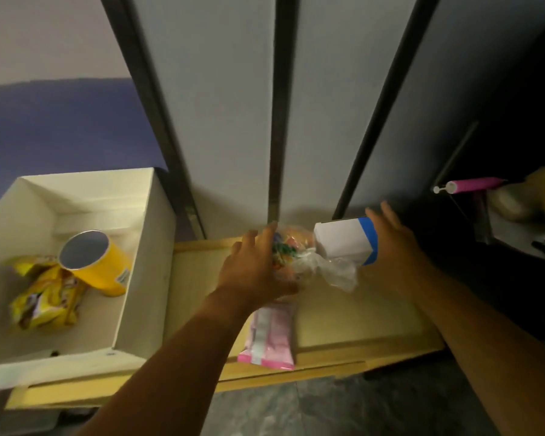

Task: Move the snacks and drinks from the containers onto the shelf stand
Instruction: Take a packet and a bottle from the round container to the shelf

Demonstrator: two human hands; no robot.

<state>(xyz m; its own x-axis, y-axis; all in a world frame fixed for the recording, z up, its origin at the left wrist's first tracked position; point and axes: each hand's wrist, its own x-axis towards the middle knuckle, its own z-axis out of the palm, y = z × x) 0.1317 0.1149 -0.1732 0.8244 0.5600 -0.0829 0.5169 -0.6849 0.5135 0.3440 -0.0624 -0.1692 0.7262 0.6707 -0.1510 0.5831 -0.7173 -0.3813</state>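
My left hand [255, 265] grips a clear plastic bag of colourful snacks [296, 256] over the back of the wooden shelf stand [343, 316]. My right hand [394, 247] holds a white carton with blue bands [343, 239] from its right side, fingers fairly straight along it; the carton sits at the shelf's back edge, touching the bag. A pink snack packet [271, 338] lies on the shelf at its front edge, under my left wrist. In the white box [145, 247] on the left lie a yellow tube can [98, 262] and yellow snack packets [44, 297].
Grey wardrobe panels with dark frames [277, 121] rise right behind the shelf. A dark area on the right holds a pink-handled object [472, 185]. Grey marbled floor [296, 410] lies in front of the shelf.
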